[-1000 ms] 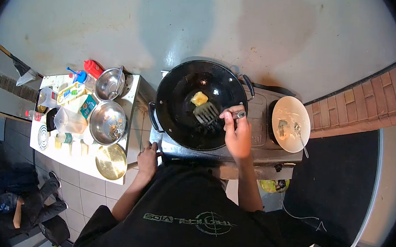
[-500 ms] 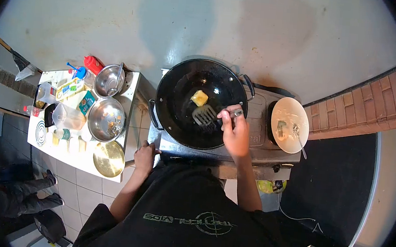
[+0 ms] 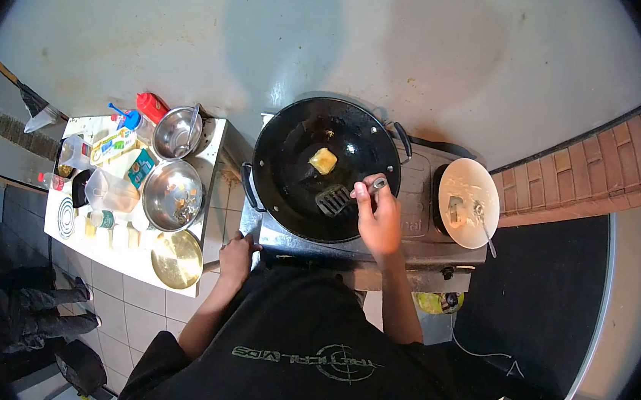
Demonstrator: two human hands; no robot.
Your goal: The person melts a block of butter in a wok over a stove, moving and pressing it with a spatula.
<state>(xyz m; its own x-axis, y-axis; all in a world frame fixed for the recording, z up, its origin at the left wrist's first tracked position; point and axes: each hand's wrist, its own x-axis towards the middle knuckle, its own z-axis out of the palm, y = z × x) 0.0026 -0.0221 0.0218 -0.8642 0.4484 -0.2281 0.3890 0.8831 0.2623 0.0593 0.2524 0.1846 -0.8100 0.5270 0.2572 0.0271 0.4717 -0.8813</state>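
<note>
My right hand [image 3: 380,217] is closed round the handle of a slotted spatula [image 3: 332,199], whose head is low over the right part of a black wok [image 3: 283,197]. A yellowish square piece of food [image 3: 323,161] lies in the wok, up and left of the spatula head and apart from it. My left hand [image 3: 237,257] rests at the stove's front left edge, below the wok's left handle; its fingers are bent, and whether they grip anything is too small to tell. The wok stands on a metal stove [image 3: 416,201].
Right of the wok is a cream bowl [image 3: 473,203] with a spoon and white residue. The left table [image 3: 110,252] bears metal bowls [image 3: 173,195], a brass-coloured pan [image 3: 176,259], a clear jug [image 3: 111,191] and a red bottle [image 3: 151,107]. Another person's legs [image 3: 59,314] show at lower left.
The spatula head has drawn away from the food piece, toward the lower right of the wok. The other person's legs have shifted at lower left. My left hand stays at the stove edge.
</note>
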